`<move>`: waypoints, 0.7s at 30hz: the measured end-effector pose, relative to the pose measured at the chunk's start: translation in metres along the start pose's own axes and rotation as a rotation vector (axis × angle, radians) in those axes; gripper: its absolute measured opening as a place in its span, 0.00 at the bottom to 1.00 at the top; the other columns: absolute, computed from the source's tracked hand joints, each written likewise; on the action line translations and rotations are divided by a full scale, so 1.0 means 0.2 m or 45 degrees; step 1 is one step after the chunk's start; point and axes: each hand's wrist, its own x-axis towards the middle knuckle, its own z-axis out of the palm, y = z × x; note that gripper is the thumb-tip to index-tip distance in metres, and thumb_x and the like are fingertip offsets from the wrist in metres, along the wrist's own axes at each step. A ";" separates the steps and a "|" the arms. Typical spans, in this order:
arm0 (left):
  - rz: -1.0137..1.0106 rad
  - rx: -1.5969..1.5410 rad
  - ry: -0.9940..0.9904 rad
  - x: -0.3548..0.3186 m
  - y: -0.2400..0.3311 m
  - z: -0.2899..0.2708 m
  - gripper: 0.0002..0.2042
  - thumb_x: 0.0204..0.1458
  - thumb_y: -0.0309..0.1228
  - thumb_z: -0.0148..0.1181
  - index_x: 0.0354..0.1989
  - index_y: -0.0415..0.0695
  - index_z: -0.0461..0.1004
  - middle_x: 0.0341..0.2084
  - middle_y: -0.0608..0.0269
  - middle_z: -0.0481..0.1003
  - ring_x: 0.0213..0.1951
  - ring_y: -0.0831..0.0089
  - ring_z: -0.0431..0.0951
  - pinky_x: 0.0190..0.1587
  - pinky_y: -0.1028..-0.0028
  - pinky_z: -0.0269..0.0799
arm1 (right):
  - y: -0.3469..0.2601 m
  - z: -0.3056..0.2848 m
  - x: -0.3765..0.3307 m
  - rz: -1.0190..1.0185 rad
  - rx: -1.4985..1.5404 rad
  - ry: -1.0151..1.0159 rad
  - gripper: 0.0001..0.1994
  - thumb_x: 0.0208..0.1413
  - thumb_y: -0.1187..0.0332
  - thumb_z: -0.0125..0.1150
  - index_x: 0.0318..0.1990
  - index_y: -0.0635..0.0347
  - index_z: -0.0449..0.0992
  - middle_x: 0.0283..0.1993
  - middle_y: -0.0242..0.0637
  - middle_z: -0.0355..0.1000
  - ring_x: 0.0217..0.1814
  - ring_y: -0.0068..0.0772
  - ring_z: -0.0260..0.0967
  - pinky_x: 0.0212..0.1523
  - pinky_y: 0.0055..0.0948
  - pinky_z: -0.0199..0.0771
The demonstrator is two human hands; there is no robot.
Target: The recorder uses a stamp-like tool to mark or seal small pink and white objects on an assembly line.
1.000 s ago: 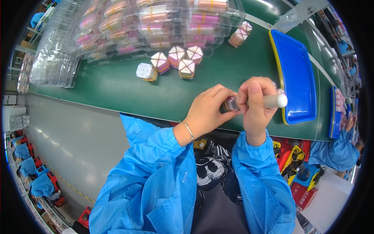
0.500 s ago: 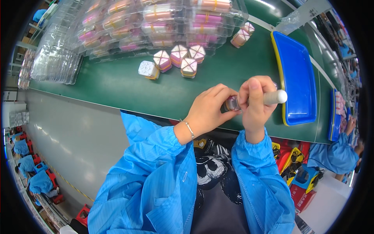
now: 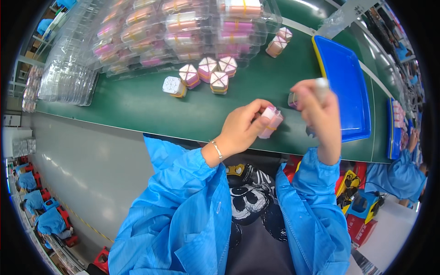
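My left hand (image 3: pixel 242 124) grips a small pink-and-white block (image 3: pixel 271 123) with a yellow band round it, just above the green table (image 3: pixel 137 107). To its right, my right hand (image 3: pixel 321 107), smeared by motion, is closed round a pale stick-like handle (image 3: pixel 321 87) with a rounded white end. What lies at the handle's other end cannot be made out. Another small block (image 3: pixel 292 100) stands partly behind the right hand's fingers. Further off sit several banded pink and white blocks (image 3: pixel 219 81), their white tops crossed by dark lines, and one whiter block (image 3: pixel 173 86).
Stacked clear plastic trays (image 3: pixel 183 27) full of banded blocks fill the far side. More clear trays (image 3: pixel 66 75) are piled at left. A blue tray (image 3: pixel 350 130) leans over a yellow one at right. Two blocks (image 3: pixel 277 46) stand near it. Another person's sleeve (image 3: pixel 396 178) shows far right.
My right hand, with the pale handle, has lifted away from the left hand and moved right. The block in my left hand now shows, tilted, where it was mostly covered before.
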 end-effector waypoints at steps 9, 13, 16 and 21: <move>-0.040 0.019 0.044 -0.03 0.02 -0.03 0.27 0.63 0.53 0.46 0.51 0.37 0.69 0.34 0.52 0.77 0.34 0.64 0.79 0.38 0.69 0.72 | 0.09 0.10 0.01 0.217 -0.173 -0.310 0.10 0.57 0.66 0.64 0.39 0.63 0.78 0.25 0.26 0.72 0.28 0.15 0.65 0.28 0.21 0.64; -0.052 0.029 0.446 -0.06 0.05 -0.02 0.20 0.58 0.36 0.60 0.54 0.37 0.66 0.42 0.53 0.70 0.34 0.69 0.76 0.36 0.70 0.71 | 0.07 -0.06 -0.05 0.199 -0.218 -0.268 0.10 0.56 0.71 0.63 0.45 0.62 0.77 0.31 0.29 0.75 0.32 0.17 0.68 0.33 0.21 0.68; 0.260 0.719 0.867 -0.07 0.02 -0.15 0.24 0.46 0.30 0.70 0.50 0.39 0.65 0.44 0.55 0.62 0.46 0.64 0.64 0.41 0.70 0.64 | 0.07 -0.15 -0.11 -0.021 -0.514 -0.188 0.15 0.52 0.76 0.64 0.49 0.60 0.76 0.40 0.37 0.77 0.37 0.21 0.71 0.38 0.23 0.71; 0.177 1.125 0.756 0.03 0.04 -0.26 0.26 0.46 0.30 0.70 0.52 0.40 0.66 0.51 0.51 0.62 0.55 0.55 0.62 0.55 0.63 0.62 | 0.13 -0.13 -0.12 -0.367 -0.778 -0.069 0.17 0.51 0.76 0.64 0.50 0.59 0.77 0.41 0.42 0.76 0.41 0.40 0.75 0.43 0.31 0.73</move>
